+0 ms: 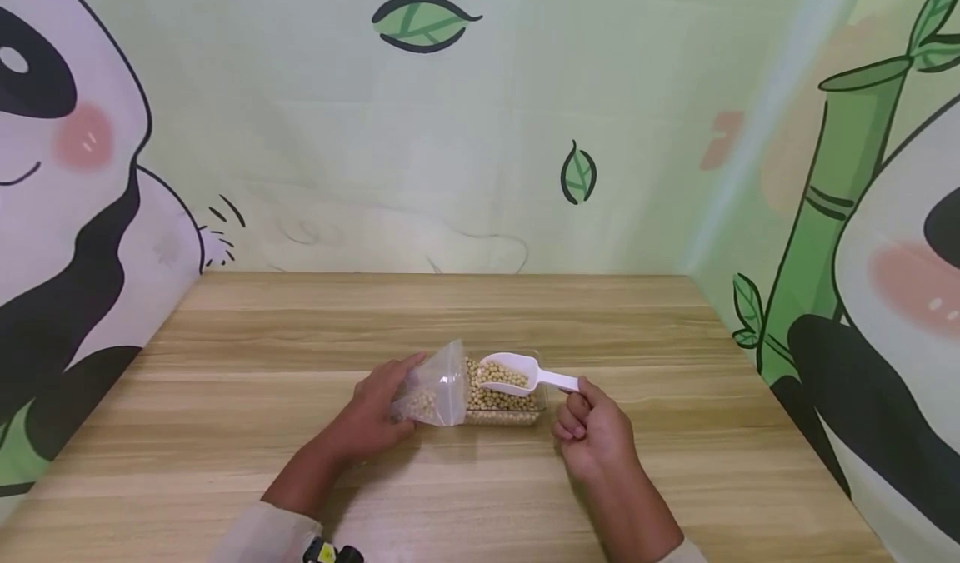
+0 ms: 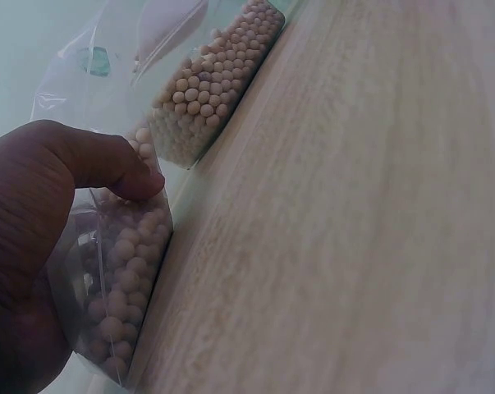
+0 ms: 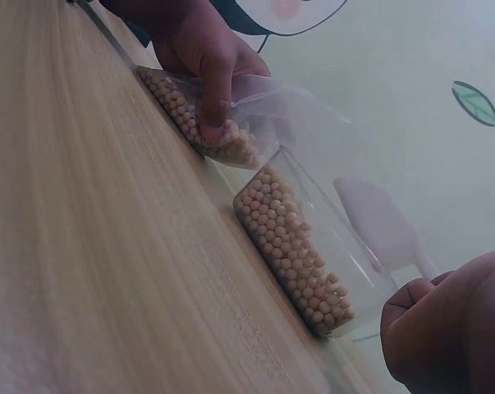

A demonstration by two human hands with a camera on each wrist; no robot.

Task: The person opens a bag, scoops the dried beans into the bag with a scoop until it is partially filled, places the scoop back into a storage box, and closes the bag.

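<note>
My left hand [image 1: 375, 409] grips a clear zip bag [image 1: 442, 388], thumb on its near side, with soybean-like beige beads [image 2: 128, 279] in its lower part. The bag's mouth faces right, beside a clear plastic box [image 3: 313, 213] partly filled with the same beads [image 3: 284, 246]. In my right hand [image 1: 596, 430] is the handle of a white scoop [image 1: 543, 376], pinched between thumb and curled fingers. Above the box, the scoop's bowl carries a heap of beads [image 1: 502, 374]. Part of the box lies hidden behind the bag and scoop in the head view.
Bag and box stand on a wood-grain table [image 1: 375, 313]. Behind it rises a pale green backdrop [image 1: 315, 130] with printed leaves, pandas and bamboo. A small black device [image 1: 330, 550] sits at the left wrist.
</note>
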